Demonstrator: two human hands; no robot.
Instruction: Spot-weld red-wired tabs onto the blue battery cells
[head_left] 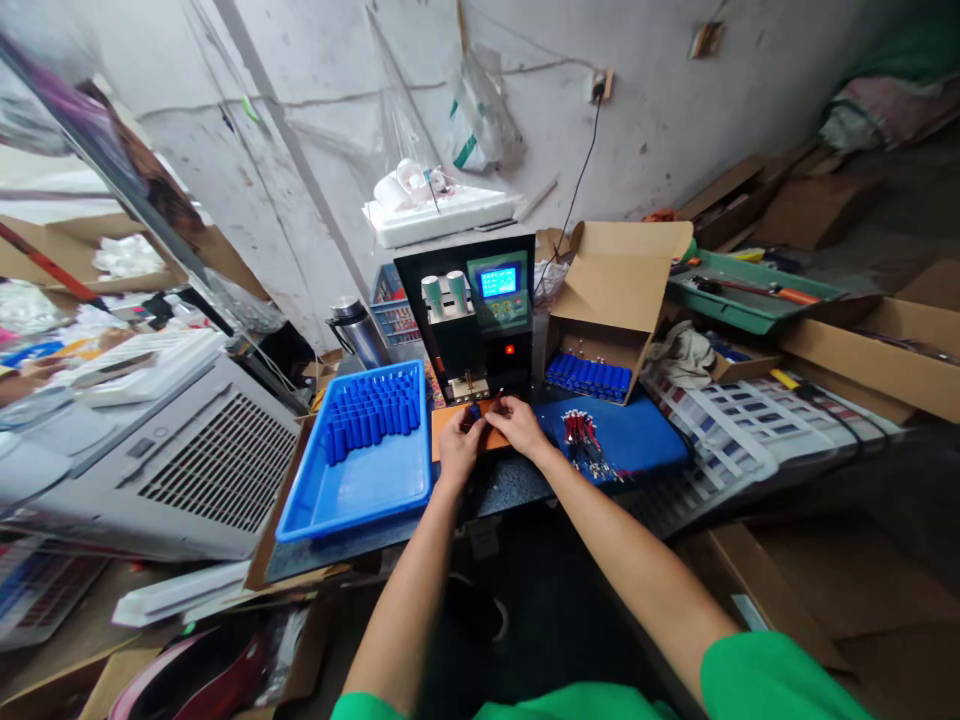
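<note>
My left hand (457, 442) is closed around a blue cylindrical battery cell (474, 411), mostly hidden by the fingers. Beside it, my right hand (519, 426) pinches a thin wire lead, of which little shows. Both hands are close together over an orange pad (442, 418), just in front of the electrodes (470, 384) of a black spot welder (517, 368) with a lit screen (499, 282). To the left, a blue tray (375, 497) holds many upright blue cells (373, 420). Red and black wire leads (582, 432) with white connectors lie in a bunch on the right.
An open cardboard box (611, 275) with stacked blue cells (589, 376) stands right of the welder. A steel flask (360, 335) is behind the tray. White foam (442, 213) rests on top of the welder. A green tray (757, 295) with tools sits farther right.
</note>
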